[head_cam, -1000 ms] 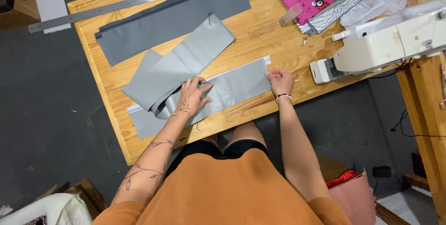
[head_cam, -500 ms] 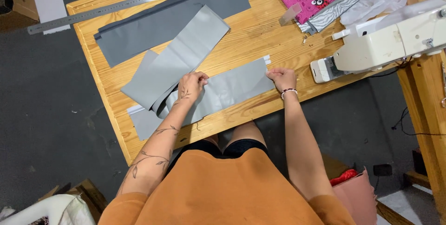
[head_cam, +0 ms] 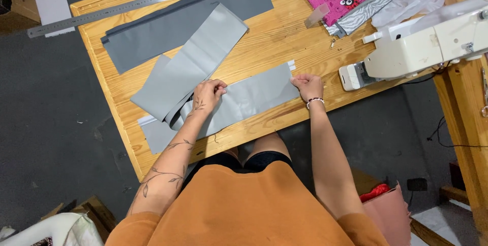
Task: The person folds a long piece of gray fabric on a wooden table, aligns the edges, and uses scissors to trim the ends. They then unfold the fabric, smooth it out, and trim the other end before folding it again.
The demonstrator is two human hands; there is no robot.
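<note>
1. The left hand (head_cam: 207, 93) pinches the upper edge of a light grey fabric strip (head_cam: 254, 96) at mid-frame, fingers closed on the cloth.
2. The right hand (head_cam: 308, 85) grips the strip's right end, just beside a small white tab (head_cam: 292, 65) — fingers curled shut on it.
3. The strip lies flat across the wooden table (head_cam: 274, 37), stretched between both hands.
4. A white sewing machine (head_cam: 432, 48) sits at the right; a steel ruler (head_cam: 127, 4) lies along the upper left — beside a dark grey fabric panel (head_cam: 168, 27).
</note>
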